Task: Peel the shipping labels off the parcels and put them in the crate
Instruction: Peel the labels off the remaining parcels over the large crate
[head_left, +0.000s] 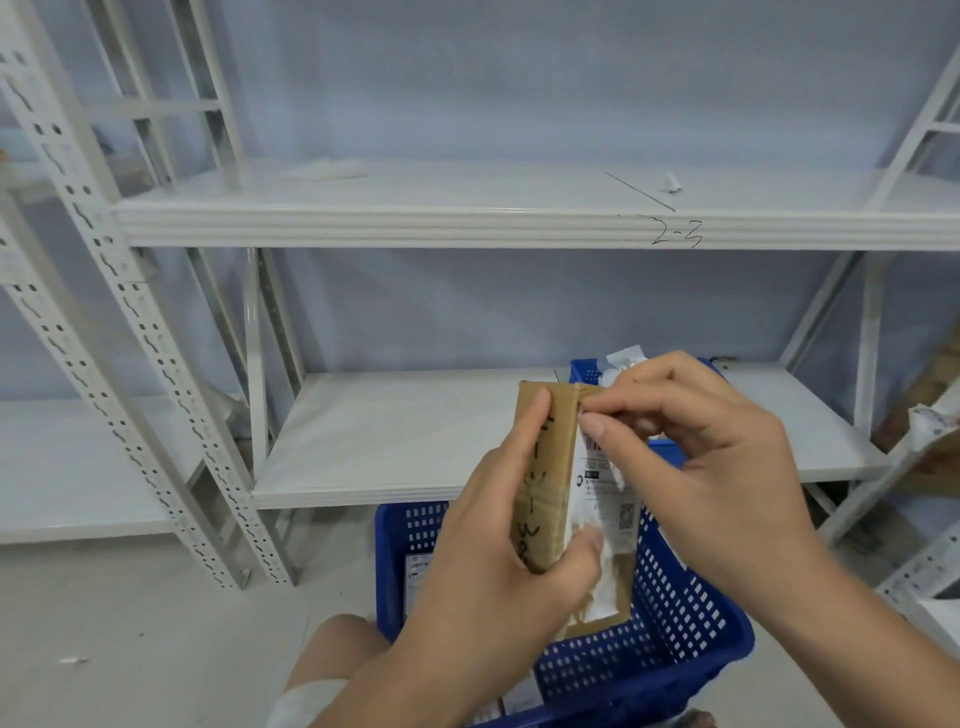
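Observation:
I hold a brown cardboard parcel (550, 467) upright above a blue perforated crate (685, 618). My left hand (498, 561) grips the parcel's lower left side, thumb on the front face and fingers along the taped edge with black handwriting. A white shipping label (605, 499), partly torn, covers the parcel's front face. My right hand (701, 457) pinches the label's top edge near the parcel's upper corner. Inside the crate lies another white label or parcel (418, 571), mostly hidden.
White metal shelving stands ahead, with a lower shelf (395, 441) behind the crate and an upper shelf (467, 208). A second blue crate (587, 371) holding crumpled white paper sits on the lower shelf. Another person's hand with a parcel shows at the right edge (935, 441).

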